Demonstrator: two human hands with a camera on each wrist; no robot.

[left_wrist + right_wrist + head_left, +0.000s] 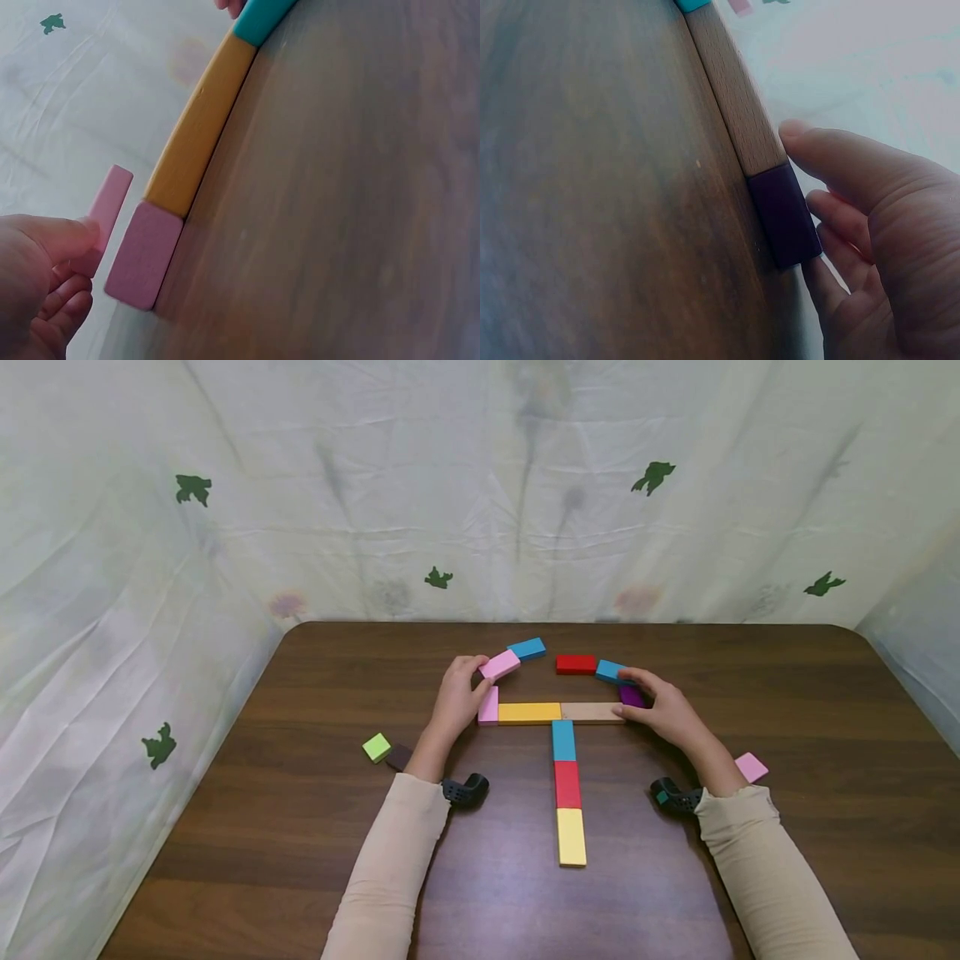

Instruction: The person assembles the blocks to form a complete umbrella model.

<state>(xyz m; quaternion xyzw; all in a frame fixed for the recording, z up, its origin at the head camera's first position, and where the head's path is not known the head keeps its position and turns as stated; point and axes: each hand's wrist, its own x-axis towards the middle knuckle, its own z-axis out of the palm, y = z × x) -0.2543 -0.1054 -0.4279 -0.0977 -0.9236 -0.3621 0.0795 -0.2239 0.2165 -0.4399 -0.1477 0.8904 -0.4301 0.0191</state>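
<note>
My left hand (pixel 456 697) pinches a pink block (pixel 500 665) between thumb and fingers. Just below it lies another pink block (pixel 488 706), joined to the left end of a yellow-orange block (pixel 529 714). A blue block (pixel 527 648) sits at the upper right of the pinched one. On the other side, my right hand (pixel 667 710) curves loosely around a purple block (pixel 784 217). Its thumb is at the end of a plain wooden block (pixel 591 713), while its fingertips reach a second blue block (pixel 610 671). No clear pinch shows in the right wrist view.
A red block (pixel 576 665) lies at the top of the arch. Below the crossbar runs a column of blue (pixel 563 741), red (pixel 567 785) and pale yellow (pixel 572 837) blocks. Loose green (pixel 377 747), dark (pixel 399 757) and pink (pixel 751 767) blocks lie near the forearms.
</note>
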